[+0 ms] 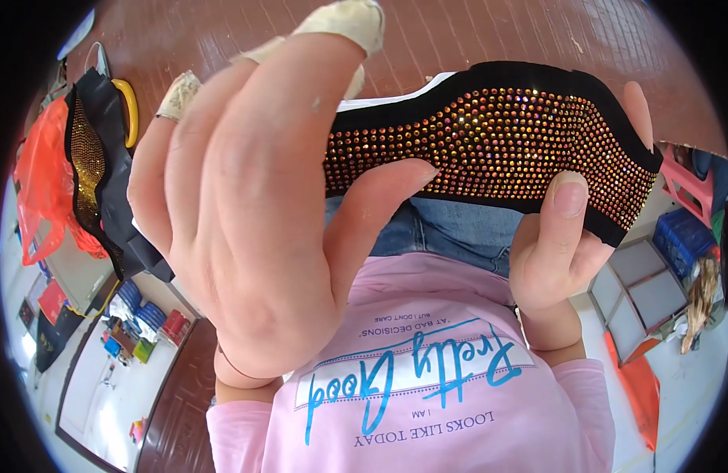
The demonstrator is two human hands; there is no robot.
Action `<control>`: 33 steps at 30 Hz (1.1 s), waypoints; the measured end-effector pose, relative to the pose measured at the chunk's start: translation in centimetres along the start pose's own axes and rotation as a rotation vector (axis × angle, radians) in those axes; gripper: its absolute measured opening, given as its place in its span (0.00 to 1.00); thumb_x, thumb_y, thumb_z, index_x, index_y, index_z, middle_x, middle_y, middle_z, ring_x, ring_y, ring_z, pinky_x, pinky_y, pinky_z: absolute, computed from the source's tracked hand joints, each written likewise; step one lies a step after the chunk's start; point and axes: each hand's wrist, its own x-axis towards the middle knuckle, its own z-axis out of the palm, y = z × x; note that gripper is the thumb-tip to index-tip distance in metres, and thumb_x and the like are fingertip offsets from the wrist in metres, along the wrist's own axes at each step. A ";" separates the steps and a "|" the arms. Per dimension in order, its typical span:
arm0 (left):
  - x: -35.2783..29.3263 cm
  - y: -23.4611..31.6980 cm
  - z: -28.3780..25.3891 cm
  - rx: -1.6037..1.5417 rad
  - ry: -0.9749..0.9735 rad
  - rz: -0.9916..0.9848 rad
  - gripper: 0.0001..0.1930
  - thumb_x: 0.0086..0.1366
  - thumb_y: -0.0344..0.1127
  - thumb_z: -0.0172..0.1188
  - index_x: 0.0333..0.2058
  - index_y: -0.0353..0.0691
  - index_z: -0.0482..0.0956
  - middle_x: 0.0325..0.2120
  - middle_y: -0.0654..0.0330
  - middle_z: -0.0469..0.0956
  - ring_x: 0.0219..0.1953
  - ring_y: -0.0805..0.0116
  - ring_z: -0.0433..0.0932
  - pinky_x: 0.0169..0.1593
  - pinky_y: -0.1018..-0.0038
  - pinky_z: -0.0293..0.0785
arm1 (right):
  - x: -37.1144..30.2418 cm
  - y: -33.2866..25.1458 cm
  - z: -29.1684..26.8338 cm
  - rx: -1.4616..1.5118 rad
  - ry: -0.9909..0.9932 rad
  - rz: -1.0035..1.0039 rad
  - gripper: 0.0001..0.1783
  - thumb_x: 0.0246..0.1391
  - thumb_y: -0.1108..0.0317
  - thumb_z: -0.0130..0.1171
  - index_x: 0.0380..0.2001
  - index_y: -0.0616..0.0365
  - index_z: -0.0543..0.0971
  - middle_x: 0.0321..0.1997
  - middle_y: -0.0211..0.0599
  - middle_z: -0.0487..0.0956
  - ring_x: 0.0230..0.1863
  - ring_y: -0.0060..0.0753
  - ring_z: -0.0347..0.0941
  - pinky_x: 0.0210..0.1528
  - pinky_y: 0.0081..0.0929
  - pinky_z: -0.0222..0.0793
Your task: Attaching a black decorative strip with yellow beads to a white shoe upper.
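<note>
A long black fabric strip (490, 134), covered with rows of orange-gold rhinestones, stretches between my hands with its face up. My left hand (250, 213) is large and close in the view; off-white covers sit on several fingertips. Its thumb lies over the strip's lower edge while the fingers curve past the upper edge, so the strip runs into the grip. Behind this hand the strip's left end is hidden. With the thumb on the front and a finger behind the far edge, my right hand (557, 252) pinches the right end. A white edge shows behind the strip.
Beyond the strip is a reddish-brown tabletop (490, 31). At the left hang another gold-studded black piece (87, 169), a red plastic bag (45, 181) and a yellow handle (129, 114). A pink stool (689, 181) and a blue crate (683, 240) stand at the right.
</note>
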 end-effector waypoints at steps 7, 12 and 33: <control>-0.3 0.9 0.7 -0.042 0.082 -0.063 0.25 0.48 0.24 0.69 0.46 0.33 0.71 0.42 0.53 0.79 0.38 0.65 0.79 0.48 0.75 0.72 | 0.1 -0.1 -0.2 0.001 -0.023 -0.006 0.32 0.59 0.69 0.42 0.65 0.61 0.51 0.53 0.44 0.71 0.51 0.33 0.70 0.58 0.26 0.61; -0.1 1.3 0.5 -0.007 0.080 -0.081 0.24 0.48 0.24 0.70 0.44 0.33 0.71 0.41 0.52 0.79 0.36 0.66 0.80 0.48 0.76 0.72 | 0.3 0.1 -0.5 -0.012 -0.036 -0.014 0.32 0.58 0.69 0.43 0.65 0.62 0.51 0.53 0.45 0.71 0.51 0.34 0.70 0.58 0.27 0.61; -1.3 1.0 1.7 0.016 0.152 -0.150 0.37 0.47 0.31 0.74 0.51 0.37 0.59 0.44 0.53 0.72 0.42 0.63 0.77 0.51 0.75 0.70 | 0.0 1.1 -1.2 0.008 -0.053 -0.051 0.31 0.59 0.69 0.42 0.65 0.63 0.52 0.55 0.45 0.70 0.53 0.34 0.69 0.59 0.28 0.59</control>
